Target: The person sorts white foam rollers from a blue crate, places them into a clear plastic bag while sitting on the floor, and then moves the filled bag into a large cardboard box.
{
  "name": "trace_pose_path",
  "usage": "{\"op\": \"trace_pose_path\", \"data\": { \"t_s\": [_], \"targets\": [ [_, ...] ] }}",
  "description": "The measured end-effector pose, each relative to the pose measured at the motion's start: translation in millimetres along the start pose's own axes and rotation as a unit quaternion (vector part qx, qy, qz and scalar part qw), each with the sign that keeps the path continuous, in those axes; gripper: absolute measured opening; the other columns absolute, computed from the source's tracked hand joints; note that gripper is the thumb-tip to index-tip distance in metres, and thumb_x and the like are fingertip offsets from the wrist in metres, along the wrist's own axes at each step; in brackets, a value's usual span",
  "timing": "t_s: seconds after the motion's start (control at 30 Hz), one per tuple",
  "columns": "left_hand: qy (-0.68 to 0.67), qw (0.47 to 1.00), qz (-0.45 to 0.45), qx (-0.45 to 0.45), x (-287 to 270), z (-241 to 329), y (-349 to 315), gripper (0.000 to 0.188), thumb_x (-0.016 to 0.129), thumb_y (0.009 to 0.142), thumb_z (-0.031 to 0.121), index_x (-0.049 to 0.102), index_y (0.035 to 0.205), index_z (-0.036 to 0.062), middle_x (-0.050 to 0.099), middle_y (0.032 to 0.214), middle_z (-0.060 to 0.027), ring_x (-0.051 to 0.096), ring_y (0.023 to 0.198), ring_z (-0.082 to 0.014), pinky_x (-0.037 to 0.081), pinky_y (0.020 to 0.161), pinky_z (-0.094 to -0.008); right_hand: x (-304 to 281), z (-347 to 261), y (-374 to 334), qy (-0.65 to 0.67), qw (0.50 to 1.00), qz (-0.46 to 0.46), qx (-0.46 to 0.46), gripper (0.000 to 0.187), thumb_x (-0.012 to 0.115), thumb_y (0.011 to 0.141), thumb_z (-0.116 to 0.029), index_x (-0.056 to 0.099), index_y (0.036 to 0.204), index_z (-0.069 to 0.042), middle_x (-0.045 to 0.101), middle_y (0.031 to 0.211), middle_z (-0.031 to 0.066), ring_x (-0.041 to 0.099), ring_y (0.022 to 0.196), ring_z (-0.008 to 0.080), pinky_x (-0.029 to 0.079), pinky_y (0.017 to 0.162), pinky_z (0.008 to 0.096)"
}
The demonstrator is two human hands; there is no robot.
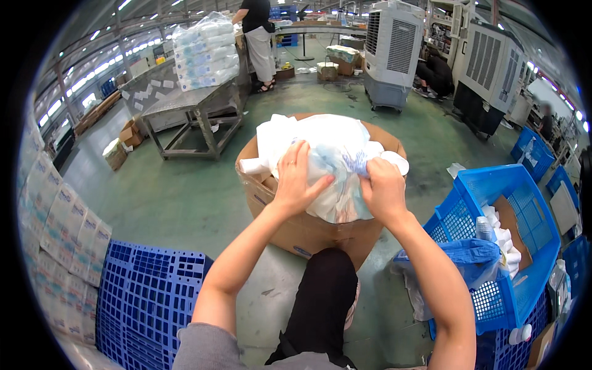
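A printed, partly see-through plastic bag [336,191] lies over the top of a large brown cardboard box [271,213] in front of me. My left hand [297,182] rests on the bag's left side, fingers stretched out and thumb apart. On the other side, my right hand [385,190] is closed on a bunched part of the bag. White rolls [253,165] stick out around the bag at the box's opening. What lies under the bag inside the box is hidden.
At right stands a blue plastic crate [524,185] holding white rolls and cardboard. A blue pallet [148,277] and stacked packages [61,228] are at left. Farther off are a metal table [185,105] with wrapped packs, an air cooler [391,49] and a standing person [256,37].
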State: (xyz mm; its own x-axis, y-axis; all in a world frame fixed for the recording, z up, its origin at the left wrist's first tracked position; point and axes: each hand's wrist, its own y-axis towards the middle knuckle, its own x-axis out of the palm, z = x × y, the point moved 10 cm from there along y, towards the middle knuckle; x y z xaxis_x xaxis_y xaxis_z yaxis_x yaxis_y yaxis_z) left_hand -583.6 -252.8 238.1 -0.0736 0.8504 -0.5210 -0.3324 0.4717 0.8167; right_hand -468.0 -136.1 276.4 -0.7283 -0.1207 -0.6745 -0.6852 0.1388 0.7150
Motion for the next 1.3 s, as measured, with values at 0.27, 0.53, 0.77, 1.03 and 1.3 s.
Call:
{"op": "trace_pose_path", "data": {
  "t_s": [0.27, 0.53, 0.77, 1.03, 1.3],
  "targets": [
    [-0.004, 0.996, 0.073, -0.046, 2.0, 44.8, -53.8, 0.105, 0.074, 0.067, 0.049, 0.021, 0.141, -0.0036, 0.018, 0.144, -0.0263, 0.021, 0.133, -0.0408, 0.019, 0.103, -0.0514, -4.8, 126.8, -13.7, 0.473, 0.775, 0.229, 0.352, 0.014, 0.057, 0.085, -0.008, 0.060, 0.094, 0.003, 0.063, 0.087, 0.0083, 0.056, 0.073, 0.0162, 0.044, 0.067, 0.0300],
    [0.049, 0.998, -0.010, -0.031, 47.3, 67.3, -38.0, 0.092, 0.070, 0.061, 0.065, 0.046, 0.133, 0.0118, 0.027, 0.143, -0.0212, 0.023, 0.130, -0.0474, 0.024, 0.096, -0.0616, -29.3, 197.0, -32.3, 0.580, 0.624, 0.347, 0.391, 0.020, 0.054, 0.088, -0.006, 0.056, 0.105, 0.004, 0.062, 0.102, 0.0119, 0.061, 0.090, 0.0214, 0.049, 0.081, 0.0347],
    [0.042, 0.997, -0.054, -0.044, 75.1, 39.8, 14.5, 0.075, 0.063, 0.073, 0.059, 0.048, 0.131, 0.0138, 0.039, 0.137, -0.0242, 0.032, 0.128, -0.0428, 0.025, 0.103, -0.0511, -67.8, 216.7, -44.9, 0.588, 0.618, 0.342, 0.394, 0.028, 0.053, 0.090, -0.011, 0.053, 0.112, 0.008, 0.060, 0.108, 0.0155, 0.060, 0.096, 0.0263, 0.049, 0.086, 0.0384],
    [-0.013, 0.992, -0.113, -0.046, 39.5, 27.7, -35.0, 0.069, 0.065, 0.077, 0.045, 0.045, 0.132, 0.0077, 0.040, 0.133, -0.0284, 0.030, 0.129, -0.0410, 0.021, 0.106, -0.0482, -175.2, 216.6, -76.5, 0.581, 0.682, 0.270, 0.353, 0.029, 0.049, 0.094, -0.017, 0.053, 0.116, 0.001, 0.061, 0.111, 0.0122, 0.060, 0.100, 0.0235, 0.048, 0.090, 0.0376],
    [-0.019, 0.995, -0.065, 0.075, 42.4, 92.3, -30.4, 0.067, 0.070, 0.076, 0.028, 0.043, 0.130, 0.0003, 0.041, 0.133, -0.0244, 0.035, 0.126, -0.0392, 0.025, 0.103, -0.0481, -317.8, 206.2, -192.1, 0.488, 0.702, 0.326, 0.402, 0.035, 0.048, 0.094, -0.021, 0.052, 0.121, 0.000, 0.060, 0.116, 0.0129, 0.059, 0.105, 0.0236, 0.045, 0.095, 0.0372]
  ]
}}
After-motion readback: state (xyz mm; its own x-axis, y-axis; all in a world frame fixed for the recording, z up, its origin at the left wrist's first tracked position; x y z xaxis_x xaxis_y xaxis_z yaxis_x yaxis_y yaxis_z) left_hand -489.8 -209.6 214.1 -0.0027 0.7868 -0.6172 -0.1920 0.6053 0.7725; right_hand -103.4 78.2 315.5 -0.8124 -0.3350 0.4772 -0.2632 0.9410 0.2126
